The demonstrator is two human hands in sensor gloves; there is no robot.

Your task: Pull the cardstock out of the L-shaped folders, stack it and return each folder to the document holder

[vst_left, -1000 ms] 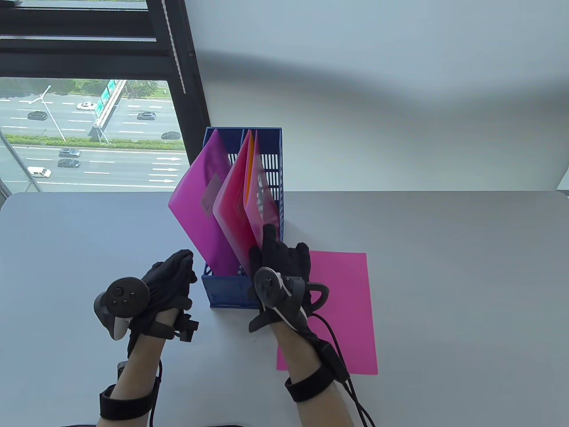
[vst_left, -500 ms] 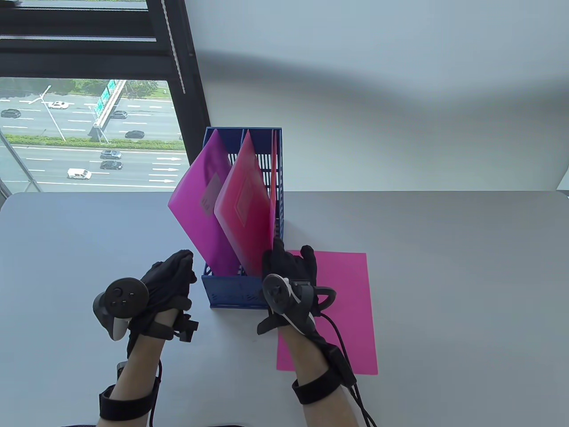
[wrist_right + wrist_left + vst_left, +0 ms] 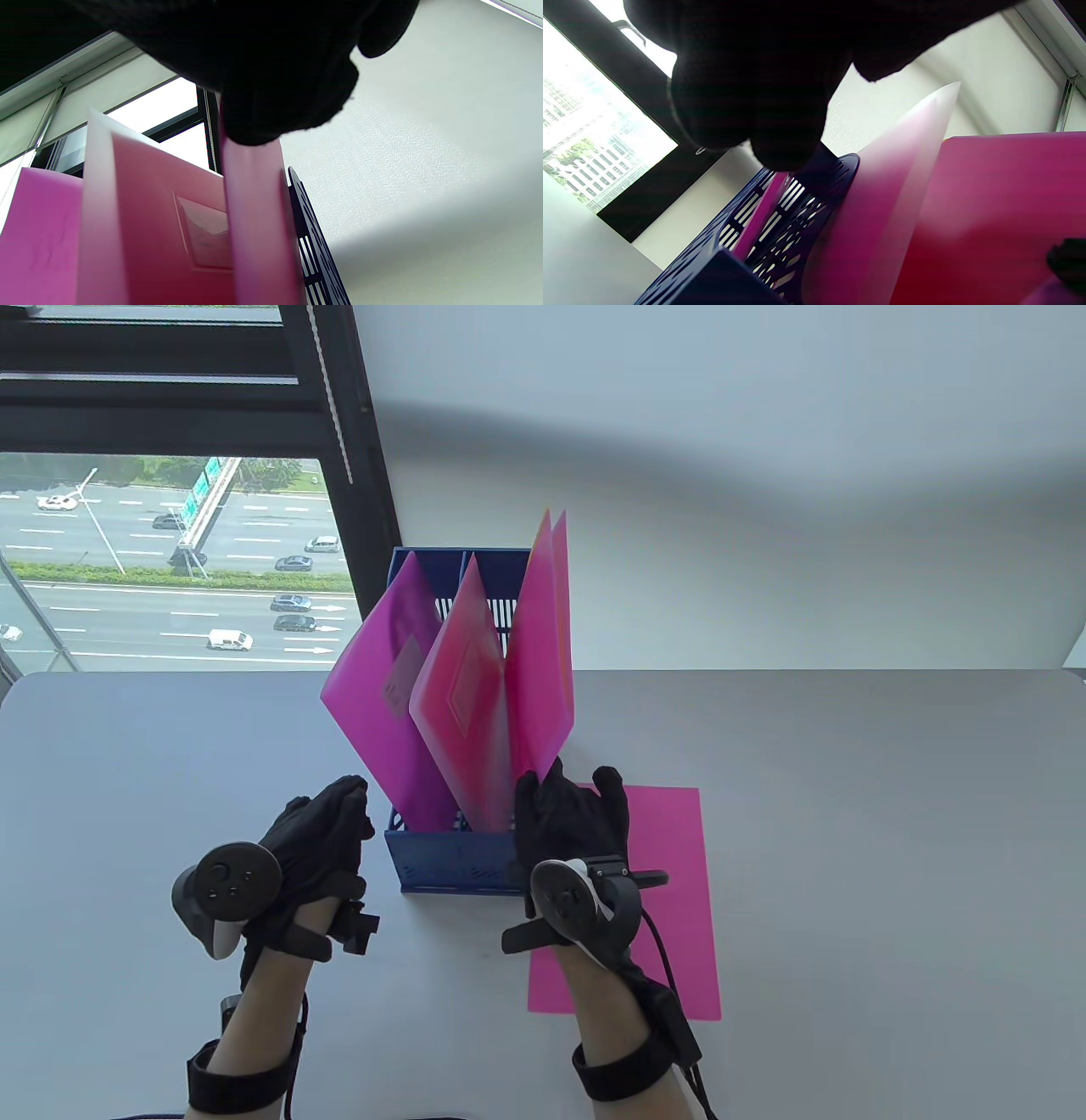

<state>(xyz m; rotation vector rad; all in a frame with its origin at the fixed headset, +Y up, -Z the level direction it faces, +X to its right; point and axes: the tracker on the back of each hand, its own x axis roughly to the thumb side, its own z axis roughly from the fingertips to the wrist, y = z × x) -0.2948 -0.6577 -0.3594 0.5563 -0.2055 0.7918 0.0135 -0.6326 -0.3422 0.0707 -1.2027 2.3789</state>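
Observation:
A blue slotted document holder (image 3: pixel 441 867) stands mid-table with two translucent folders leaning in it, a magenta folder (image 3: pixel 382 687) on the left and a pink-red folder (image 3: pixel 462 704) in the middle. My right hand (image 3: pixel 562 804) pinches the lower corner of a third pink folder (image 3: pixel 540 661), which stands raised above the holder's right slot with its top well over the rim. In the right wrist view its edge (image 3: pixel 258 220) hangs from my fingers (image 3: pixel 280 93). My left hand (image 3: pixel 321 836) lies loosely curled beside the holder's front left corner, holding nothing. A pink cardstock sheet (image 3: pixel 674 899) lies flat to the right.
The holder's perforated wall (image 3: pixel 746 237) shows close in the left wrist view. A window with a dark frame (image 3: pixel 356 458) is behind the holder at the far left. My right wrist cable (image 3: pixel 679 1027) trails over the cardstock's near edge.
My right hand has drawn the rightmost folder up and to the right, out of the holder's slot. The left hand has barely moved.

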